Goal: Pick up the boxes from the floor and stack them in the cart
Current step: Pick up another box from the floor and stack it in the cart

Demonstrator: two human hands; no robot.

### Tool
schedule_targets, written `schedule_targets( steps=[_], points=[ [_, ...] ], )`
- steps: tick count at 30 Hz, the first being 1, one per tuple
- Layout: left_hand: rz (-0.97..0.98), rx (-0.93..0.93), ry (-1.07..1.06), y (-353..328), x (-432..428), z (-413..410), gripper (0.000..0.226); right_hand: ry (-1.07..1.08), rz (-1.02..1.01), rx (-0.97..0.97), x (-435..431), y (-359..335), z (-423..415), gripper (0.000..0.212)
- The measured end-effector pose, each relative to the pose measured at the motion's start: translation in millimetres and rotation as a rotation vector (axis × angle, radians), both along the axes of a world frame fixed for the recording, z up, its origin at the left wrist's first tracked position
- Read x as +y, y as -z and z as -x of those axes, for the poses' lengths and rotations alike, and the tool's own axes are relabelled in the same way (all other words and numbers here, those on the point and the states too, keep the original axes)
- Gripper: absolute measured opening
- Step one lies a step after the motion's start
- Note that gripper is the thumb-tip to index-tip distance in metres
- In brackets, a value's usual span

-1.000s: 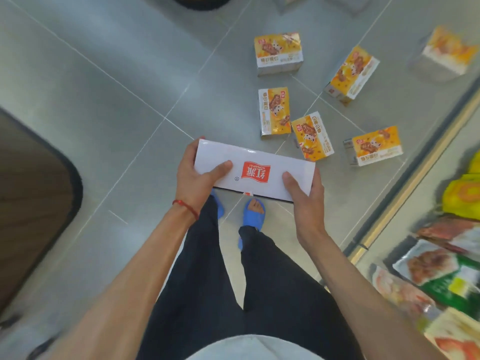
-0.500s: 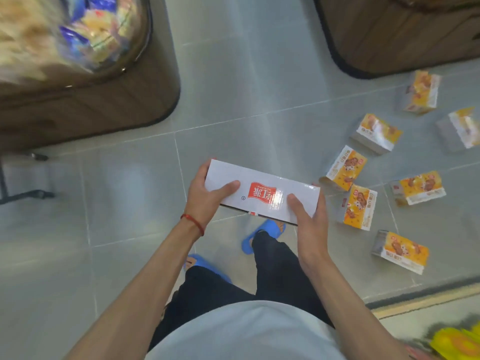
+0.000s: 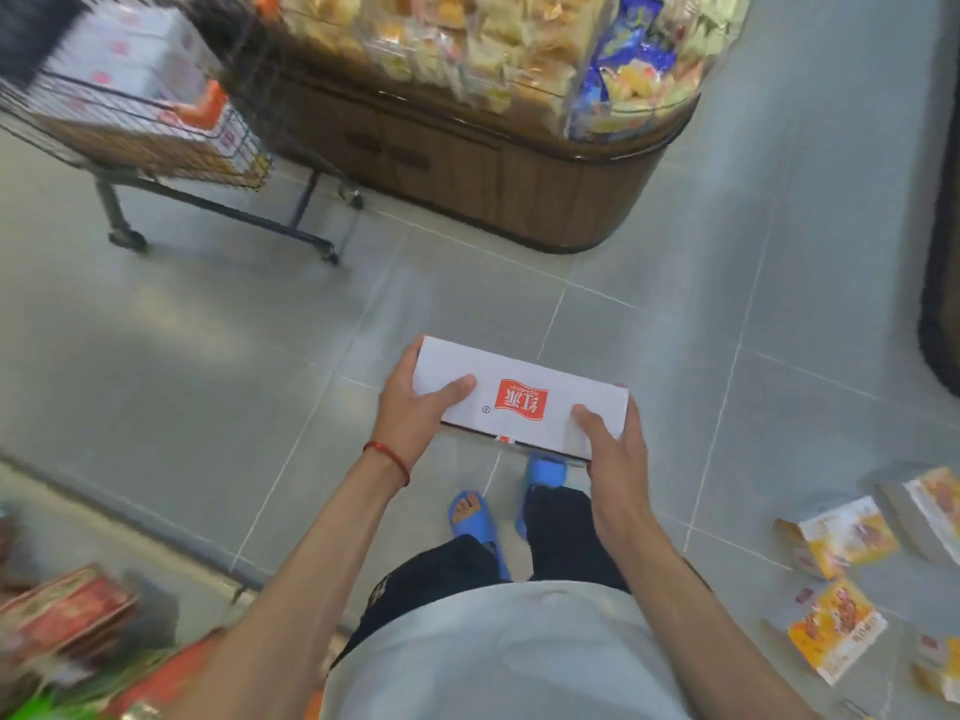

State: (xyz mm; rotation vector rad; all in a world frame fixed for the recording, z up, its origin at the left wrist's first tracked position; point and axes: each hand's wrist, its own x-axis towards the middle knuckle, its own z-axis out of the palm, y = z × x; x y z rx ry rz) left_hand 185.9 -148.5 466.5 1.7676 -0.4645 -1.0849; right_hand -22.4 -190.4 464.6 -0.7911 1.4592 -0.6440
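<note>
- White cardboard forms the long flat box (image 3: pixel 524 392) with a red logo on its top face. It is held level above the grey tiled floor (image 3: pixel 208 366), out in front of the person's waist.
- At the box's left end the left hand (image 3: pixel 413 415) grips it, thumb pressed on the top face and fingers curled round the end. A red string bracelet (image 3: pixel 388 459) circles that wrist.
- At the right end the right hand (image 3: pixel 618 454) grips the same way, thumb on top and fingers wrapped round the edge.
- Beneath the box stand two feet in blue slippers (image 3: pixel 475 522).
- At the upper left stands the wire cart (image 3: pixel 171 142), well apart from the held box. Blurred white boxes (image 3: pixel 114 54) with red marks lie stacked in it.
- Just beside the cart is a rounded wooden display stand (image 3: pixel 519 184) heaped with bagged snacks.
- At the lower right several yellow-and-white boxes (image 3: pixel 834 628) lie on the floor, well apart from the cart.
- Blurred red packets (image 3: pixel 67 615) show at the lower left.
</note>
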Motion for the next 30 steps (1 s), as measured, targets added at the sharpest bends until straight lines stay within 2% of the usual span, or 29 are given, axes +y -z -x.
schedule_targets(
  steps=[2,6,17,23,30],
  points=[
    [-0.010,-0.010,-0.082,-3.6,10.3,-29.9,0.060,-0.090,0.011,0.010,-7.2,-5.0,-31.8,0.034],
    [-0.035,-0.029,-0.240,-10.7,18.2,-84.4,0.063,-0.257,0.013,-0.006,-33.4,-13.3,-96.7,0.037],
    [-0.004,-0.065,-0.544,-38.4,-7.1,-215.1,0.039,-0.581,0.060,-0.044,-120.9,-29.7,-272.1,0.042],
    [0.040,-0.063,-0.647,-43.9,-30.3,-301.5,0.040,-0.643,0.102,-0.063,-149.7,-32.0,-372.9,0.046],
    [0.055,-0.127,-0.647,-45.7,-41.8,-446.7,0.065,-0.596,0.146,-0.065,-158.5,-36.2,-518.8,0.049]
  ],
)
